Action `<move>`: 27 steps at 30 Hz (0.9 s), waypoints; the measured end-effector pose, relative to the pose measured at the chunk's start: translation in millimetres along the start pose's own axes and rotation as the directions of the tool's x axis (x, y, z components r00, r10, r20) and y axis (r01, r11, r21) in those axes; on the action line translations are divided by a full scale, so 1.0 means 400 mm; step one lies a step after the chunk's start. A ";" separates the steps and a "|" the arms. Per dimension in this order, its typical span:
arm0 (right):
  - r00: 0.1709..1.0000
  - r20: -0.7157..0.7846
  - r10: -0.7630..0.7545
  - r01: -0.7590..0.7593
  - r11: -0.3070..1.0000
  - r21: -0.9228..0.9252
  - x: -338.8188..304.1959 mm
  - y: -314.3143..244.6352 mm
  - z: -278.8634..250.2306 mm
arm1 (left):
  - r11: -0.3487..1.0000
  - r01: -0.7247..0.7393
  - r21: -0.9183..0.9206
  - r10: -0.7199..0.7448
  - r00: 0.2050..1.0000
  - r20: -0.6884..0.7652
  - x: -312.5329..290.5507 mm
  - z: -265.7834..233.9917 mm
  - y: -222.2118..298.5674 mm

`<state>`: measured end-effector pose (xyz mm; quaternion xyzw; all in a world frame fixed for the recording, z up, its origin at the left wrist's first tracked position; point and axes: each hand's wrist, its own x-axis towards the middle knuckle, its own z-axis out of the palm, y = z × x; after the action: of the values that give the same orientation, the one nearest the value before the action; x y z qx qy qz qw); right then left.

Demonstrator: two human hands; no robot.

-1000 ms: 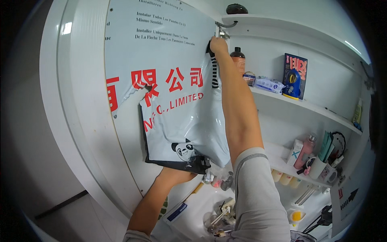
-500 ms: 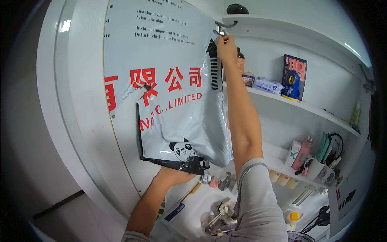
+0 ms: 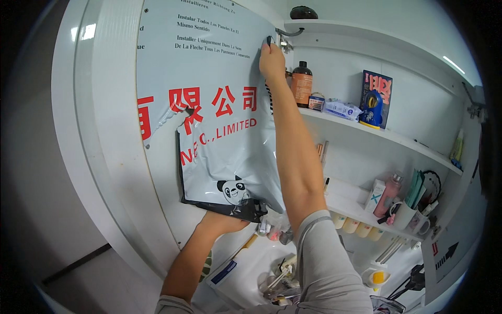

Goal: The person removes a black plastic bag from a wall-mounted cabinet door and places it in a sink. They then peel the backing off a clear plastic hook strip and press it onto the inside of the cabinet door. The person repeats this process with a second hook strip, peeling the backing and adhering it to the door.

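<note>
A glossy grey-white protective film with red and black print and a panda picture covers a cabinet door. Its torn lower part hangs loose from the door, with a dark underside showing along the edge. At the film's upper right edge, my right hand is closed in a pinch on it, a small dark bit sticking up above the fingers. Under the loose bottom edge is my left hand, touching the film; its fingers are mostly hidden behind it.
Open shelves on the right hold a brown bottle, a wipes pack, a blue object and a pink bottle. Below lies a white sink with cups and brushes. A metal hinge sits by the door's top right.
My right hand has moved left and slightly down, drawing the film's right edge inward; the brown bottle now shows fully. My left hand stays under the loose edge. The view has shifted slightly.
</note>
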<state>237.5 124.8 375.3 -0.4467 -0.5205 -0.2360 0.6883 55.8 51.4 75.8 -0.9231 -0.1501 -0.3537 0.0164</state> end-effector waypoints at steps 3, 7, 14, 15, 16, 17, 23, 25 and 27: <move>0.994 -0.044 -0.104 0.104 0.995 -0.013 -0.100 -0.062 -0.036 | 1.000 0.021 -0.006 -0.021 1.000 0.016 0.001 -0.005 0.011; 0.988 0.055 -0.148 0.149 0.989 -0.018 -0.240 -0.135 -0.097 | 0.999 0.044 0.011 -0.044 0.999 0.023 0.000 -0.017 0.021; 0.909 -0.090 -0.407 0.395 0.910 -0.126 -0.356 -0.104 -0.146 | 0.999 0.023 -0.026 -0.022 0.998 0.055 0.009 -0.042 0.037; 0.847 -0.182 -0.500 0.451 0.856 -0.251 -0.328 -0.087 -0.165 | 0.999 0.037 0.030 -0.040 0.992 0.123 0.003 -0.019 0.013; 0.738 -0.257 -0.624 0.478 0.752 -0.455 -0.292 -0.068 -0.189 | 0.999 0.022 0.029 -0.025 0.994 0.102 0.002 -0.009 0.004; 0.759 -0.308 -0.574 0.442 0.801 -0.403 -0.263 -0.055 -0.189 | 0.999 0.016 0.034 -0.019 0.996 0.086 -0.004 -0.009 0.001; 0.974 0.188 -0.127 0.126 0.992 0.018 -0.305 0.014 -0.114 | 0.996 0.077 0.048 -0.083 0.986 0.143 -0.011 -0.003 -0.004; 0.984 0.149 -0.101 0.098 0.995 0.026 -0.307 0.009 -0.095 | 0.996 0.087 0.008 -0.088 0.989 0.123 -0.007 -0.006 0.006; 0.987 0.153 0.043 -0.063 0.989 0.134 -0.288 -0.023 -0.085 | 0.997 0.075 0.025 -0.078 0.987 0.139 0.002 -0.011 0.013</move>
<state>207.1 74.9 269.8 -0.4281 -0.5736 -0.1469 0.6827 54.9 46.2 80.1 -0.9389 -0.1897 -0.2872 0.0012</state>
